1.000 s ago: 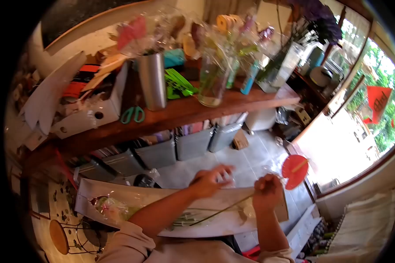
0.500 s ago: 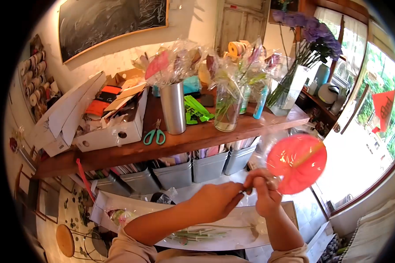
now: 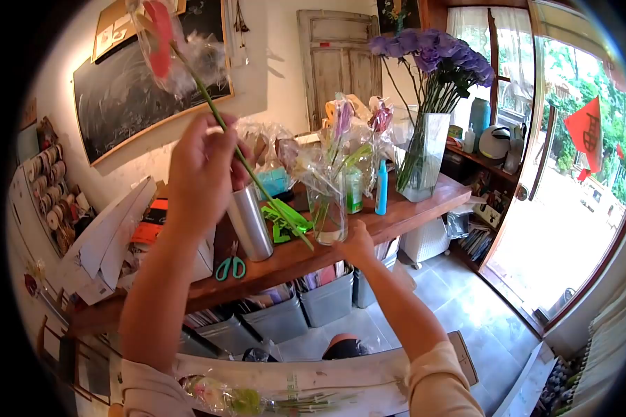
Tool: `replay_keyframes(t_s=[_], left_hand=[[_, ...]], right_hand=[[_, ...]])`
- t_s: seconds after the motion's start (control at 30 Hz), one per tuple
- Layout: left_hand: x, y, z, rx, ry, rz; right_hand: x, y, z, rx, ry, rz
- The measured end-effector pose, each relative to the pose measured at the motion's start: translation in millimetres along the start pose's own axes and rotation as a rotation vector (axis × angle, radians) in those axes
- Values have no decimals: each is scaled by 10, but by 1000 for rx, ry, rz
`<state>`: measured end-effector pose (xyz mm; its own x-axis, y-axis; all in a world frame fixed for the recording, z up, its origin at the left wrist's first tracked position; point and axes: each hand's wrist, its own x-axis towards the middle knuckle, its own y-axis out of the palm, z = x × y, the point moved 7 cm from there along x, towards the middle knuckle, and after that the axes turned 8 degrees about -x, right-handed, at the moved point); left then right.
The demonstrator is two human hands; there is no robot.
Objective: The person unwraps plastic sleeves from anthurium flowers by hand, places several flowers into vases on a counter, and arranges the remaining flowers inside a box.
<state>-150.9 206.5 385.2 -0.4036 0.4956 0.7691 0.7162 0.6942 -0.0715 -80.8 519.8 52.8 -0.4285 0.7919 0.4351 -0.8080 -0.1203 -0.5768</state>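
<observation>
My left hand (image 3: 205, 163) is raised on the left, closed round the green stem (image 3: 257, 179) of a red flower. The flower head (image 3: 159, 38) is in clear wrap at the upper left, and the stem slants down past the metal vase (image 3: 251, 226) toward the glass vase (image 3: 328, 222). My right hand (image 3: 358, 244) is low beside the glass vase's base, its visible fingers apart; whether they touch the glass is unclear. Wrapped flowers (image 3: 342, 118) stand around the glass vase.
Teal scissors (image 3: 230, 268), a green packet (image 3: 285, 221) and a blue bottle (image 3: 382, 187) lie or stand on the wooden shelf (image 3: 438, 198). Purple flowers (image 3: 435, 52) fill a tall vase on the right. Below, a long white box (image 3: 389, 361) holds stems.
The red flower has gone from beside my right hand to my left hand, high on the left. My right hand has moved to the glass vase. The view has shifted.
</observation>
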Motion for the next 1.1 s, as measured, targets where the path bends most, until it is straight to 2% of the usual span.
replay_keyframes(t_s=[0.1, 0.2, 0.3, 0.43, 0.6, 0.7, 0.77, 0.8, 0.9, 0.93, 1.07, 1.1], left_hand=[[462, 98, -243, 31, 168, -83], [875, 295, -357, 137, 290, -90], [1143, 650, -273, 233, 279, -87], [1379, 1020, 180, 441, 223, -61], [1812, 1028, 1201, 657, 266, -79], [1865, 1098, 1657, 669, 63, -22], [1888, 1110, 2019, 618, -187, 71], [1605, 1266, 1685, 529, -357, 48], [1822, 1201, 1927, 539, -342, 49], [1720, 1212, 1783, 397, -305, -93], [1800, 1162, 2047, 284, -422, -185], [1793, 1232, 2079, 226, -444, -130]], right_hand=[[185, 293, -30, 6, 38, 54], [281, 586, -152, 71, 7, 17], [297, 674, -186, 56, -9, -35], [230, 653, -176, 25, -22, -102], [182, 588, -127, 67, -8, -122], [198, 566, -139, 72, 3, -102], [184, 593, -138, 72, 6, -78], [175, 592, -139, 73, 8, -74], [181, 578, -168, 79, 9, -66], [177, 592, -165, 82, 7, -63], [155, 535, -132, 70, -19, -133], [151, 526, -132, 64, -20, -135]])
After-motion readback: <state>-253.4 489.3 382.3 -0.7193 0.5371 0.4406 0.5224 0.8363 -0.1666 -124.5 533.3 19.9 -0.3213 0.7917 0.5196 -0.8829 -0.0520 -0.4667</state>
